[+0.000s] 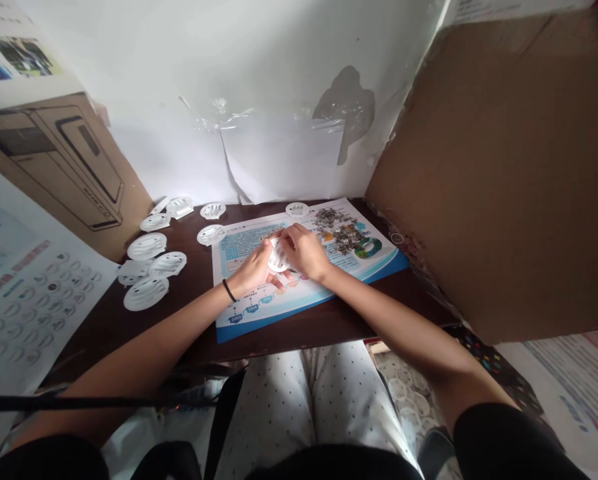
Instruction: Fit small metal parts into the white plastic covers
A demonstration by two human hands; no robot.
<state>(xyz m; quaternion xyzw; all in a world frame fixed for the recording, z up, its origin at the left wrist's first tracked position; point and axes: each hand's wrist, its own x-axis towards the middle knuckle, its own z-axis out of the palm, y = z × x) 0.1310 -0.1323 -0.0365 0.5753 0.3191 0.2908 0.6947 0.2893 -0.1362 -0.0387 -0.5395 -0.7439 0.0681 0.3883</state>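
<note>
Both hands meet over a blue and white printed sheet (329, 287) on a dark brown table (329, 327). My left hand (253, 267), a black band on its wrist, and my right hand (306, 252) are closed together around one white round plastic part (279, 257). A heap of small grey metal pieces (339, 230) lies on the sheet just right of my right hand. Several more white round plastic parts (151, 267) lie scattered on the table to the left, and another white part (297, 209) sits at the sheet's far edge.
A printed cardboard box (69, 167) stands at the left, and a large cardboard panel (503, 173) walls off the right. A white wall with plastic film (279, 133) is behind. A container of white parts (409, 393) sits below the table by my right knee.
</note>
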